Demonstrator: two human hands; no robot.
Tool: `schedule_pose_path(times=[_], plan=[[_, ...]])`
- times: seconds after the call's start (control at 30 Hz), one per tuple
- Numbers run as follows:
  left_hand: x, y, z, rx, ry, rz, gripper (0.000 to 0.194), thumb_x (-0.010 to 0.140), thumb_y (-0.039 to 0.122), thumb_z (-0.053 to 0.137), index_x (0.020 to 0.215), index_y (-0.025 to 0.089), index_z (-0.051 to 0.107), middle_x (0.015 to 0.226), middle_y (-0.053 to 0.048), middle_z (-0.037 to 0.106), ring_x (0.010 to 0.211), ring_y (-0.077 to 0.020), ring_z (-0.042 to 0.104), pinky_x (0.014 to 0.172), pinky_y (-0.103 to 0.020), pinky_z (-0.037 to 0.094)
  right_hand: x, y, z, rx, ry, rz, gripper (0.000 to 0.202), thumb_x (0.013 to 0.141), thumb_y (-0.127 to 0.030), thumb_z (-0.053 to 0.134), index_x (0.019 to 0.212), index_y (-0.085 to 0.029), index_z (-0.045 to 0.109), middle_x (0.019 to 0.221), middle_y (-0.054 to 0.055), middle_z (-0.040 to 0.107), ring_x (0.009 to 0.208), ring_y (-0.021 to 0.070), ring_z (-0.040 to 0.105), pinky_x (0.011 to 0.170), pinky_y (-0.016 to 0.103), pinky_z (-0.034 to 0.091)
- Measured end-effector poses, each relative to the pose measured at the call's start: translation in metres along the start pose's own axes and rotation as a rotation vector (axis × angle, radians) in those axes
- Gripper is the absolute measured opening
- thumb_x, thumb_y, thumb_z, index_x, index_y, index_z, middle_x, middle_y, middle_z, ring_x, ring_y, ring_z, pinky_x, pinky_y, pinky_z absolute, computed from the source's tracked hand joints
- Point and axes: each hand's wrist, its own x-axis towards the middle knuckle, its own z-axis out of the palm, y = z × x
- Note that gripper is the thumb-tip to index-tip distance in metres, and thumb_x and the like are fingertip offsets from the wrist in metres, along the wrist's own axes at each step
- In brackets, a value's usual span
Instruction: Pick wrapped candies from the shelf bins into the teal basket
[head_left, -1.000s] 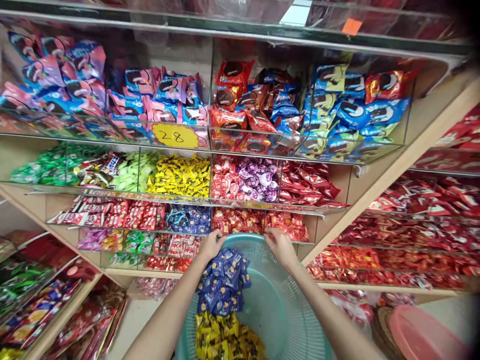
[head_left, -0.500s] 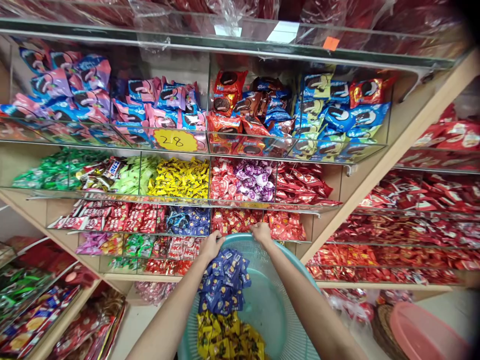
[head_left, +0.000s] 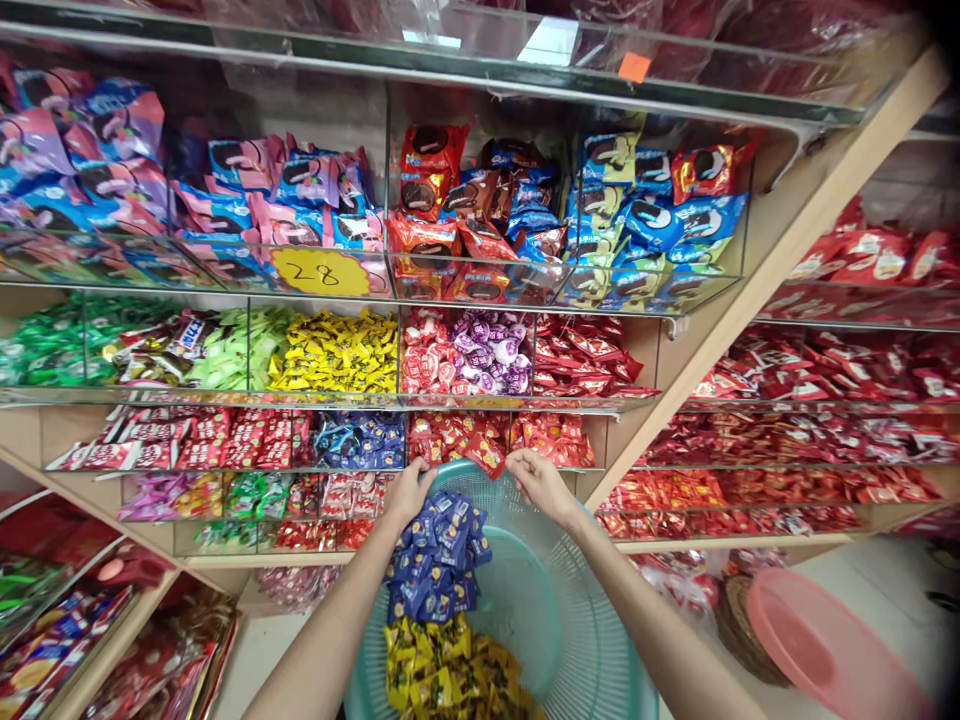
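Observation:
A turquoise plastic basket (head_left: pixel 525 600) stands below the shelves. My left hand (head_left: pixel 409 494) is closed on its far left rim. Inside lie a pile of small dark blue packets (head_left: pixel 439 555) and, nearer me, a pile of yellow packets (head_left: pixel 450 665). Beyond the far rim, my right hand (head_left: pixel 541 484) pinches the corner of a red candy packet (head_left: pixel 487 454) at the front of a low shelf bin. More red packets (head_left: pixel 442 435) lie in that bin, with other red-orange packets (head_left: pixel 555 438) to its right.
Clear-fronted shelves hold yellow candies (head_left: pixel 337 350), purple-wrapped candies (head_left: pixel 491 350) and cookie packs (head_left: pixel 431 180). A yellow price tag (head_left: pixel 320 271) reads 28. A slanted wooden panel (head_left: pixel 750 300) divides the racks. A pink basket (head_left: pixel 817 640) is at lower right.
My right hand has left the basket's rim, moved slightly right, and now pinches a red candy packet. My left hand stays on the rim. The view has shifted slightly right.

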Motion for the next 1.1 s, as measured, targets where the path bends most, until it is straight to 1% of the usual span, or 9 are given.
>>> schedule_pose_path(times=[0.13, 0.23, 0.33, 0.43, 0.57, 0.77, 0.9, 1.0, 1.1], plan=[[-0.001, 0.002, 0.0, -0.021, 0.002, -0.019, 0.026, 0.085, 0.047, 0.043, 0.093, 0.026, 0.057, 0.088, 0.0, 0.068, 0.078, -0.0169, 0.062, 0.064, -0.022, 0.038, -0.018, 0.001, -0.006, -0.021, -0.087, 0.016, 0.038, 0.079, -0.057, 0.048, 0.078, -0.019, 0.048, 0.052, -0.008, 0.043, 0.036, 0.0053, 0.036, 0.036, 0.018, 0.03], [-0.001, 0.003, 0.0, -0.034, 0.005, -0.023, 0.026, 0.085, 0.047, 0.043, 0.093, 0.026, 0.057, 0.089, 0.0, 0.068, 0.08, -0.0173, 0.062, 0.066, -0.023, 0.038, -0.025, 0.011, -0.009, -0.078, -0.135, 0.07, 0.036, 0.081, -0.055, 0.045, 0.078, -0.02, 0.047, 0.05, -0.008, 0.043, 0.035, 0.0057, 0.036, 0.035, 0.018, 0.03], [-0.002, 0.005, -0.001, -0.023, -0.005, -0.031, 0.026, 0.085, 0.047, 0.043, 0.094, 0.027, 0.057, 0.087, 0.0, 0.068, 0.079, -0.0175, 0.062, 0.066, -0.023, 0.038, -0.03, 0.031, -0.011, -0.173, -0.219, 0.138, 0.028, 0.082, -0.046, 0.045, 0.073, -0.02, 0.046, 0.048, -0.008, 0.042, 0.035, 0.0067, 0.037, 0.035, 0.018, 0.03], [-0.002, 0.004, -0.001, 0.001, -0.005, -0.023, 0.027, 0.085, 0.048, 0.042, 0.093, 0.027, 0.057, 0.087, 0.001, 0.068, 0.08, -0.0175, 0.062, 0.066, -0.023, 0.038, -0.032, 0.054, -0.014, -0.266, -0.283, 0.179, 0.018, 0.08, -0.033, 0.046, 0.068, -0.02, 0.046, 0.045, -0.008, 0.042, 0.034, 0.0075, 0.039, 0.035, 0.018, 0.03], [-0.002, 0.003, 0.0, 0.032, 0.004, -0.011, 0.03, 0.086, 0.05, 0.039, 0.095, 0.027, 0.057, 0.087, 0.0, 0.068, 0.08, -0.0181, 0.062, 0.066, -0.023, 0.038, -0.033, 0.071, -0.017, -0.326, -0.262, 0.252, 0.014, 0.077, -0.023, 0.046, 0.064, -0.02, 0.046, 0.042, -0.007, 0.042, 0.033, 0.0083, 0.041, 0.035, 0.018, 0.029], [-0.004, 0.005, -0.002, 0.079, -0.005, -0.018, 0.033, 0.086, 0.052, 0.037, 0.096, 0.027, 0.057, 0.085, -0.001, 0.068, 0.079, -0.0188, 0.062, 0.066, -0.024, 0.038, -0.035, 0.072, -0.011, -0.375, -0.242, 0.382, 0.016, 0.074, -0.015, 0.045, 0.059, -0.019, 0.047, 0.04, -0.007, 0.045, 0.035, 0.0085, 0.044, 0.039, 0.017, 0.032], [-0.004, 0.008, -0.004, 0.089, -0.004, -0.008, 0.033, 0.087, 0.051, 0.037, 0.096, 0.026, 0.057, 0.087, -0.002, 0.068, 0.082, -0.0198, 0.062, 0.068, -0.025, 0.038, -0.037, 0.073, -0.007, -0.443, -0.209, 0.415, 0.023, 0.076, -0.015, 0.044, 0.053, -0.02, 0.045, 0.036, -0.005, 0.045, 0.034, 0.01, 0.045, 0.041, 0.019, 0.032], [-0.004, 0.008, -0.004, 0.079, -0.007, -0.011, 0.034, 0.087, 0.051, 0.037, 0.097, 0.026, 0.057, 0.087, -0.002, 0.068, 0.081, -0.0195, 0.062, 0.069, -0.025, 0.039, -0.034, 0.063, -0.006, -0.571, -0.13, 0.388, 0.022, 0.077, -0.019, 0.048, 0.056, -0.02, 0.048, 0.032, -0.005, 0.042, 0.037, 0.0114, 0.046, 0.046, 0.021, 0.032], [-0.003, 0.007, -0.003, 0.07, -0.016, -0.023, 0.034, 0.087, 0.051, 0.037, 0.097, 0.026, 0.057, 0.085, -0.002, 0.067, 0.077, -0.0185, 0.062, 0.067, -0.025, 0.038, -0.023, 0.04, -0.003, -0.755, -0.064, 0.263, 0.02, 0.078, -0.024, 0.052, 0.059, -0.019, 0.052, 0.036, -0.003, 0.046, 0.045, 0.0129, 0.051, 0.053, 0.021, 0.033]])
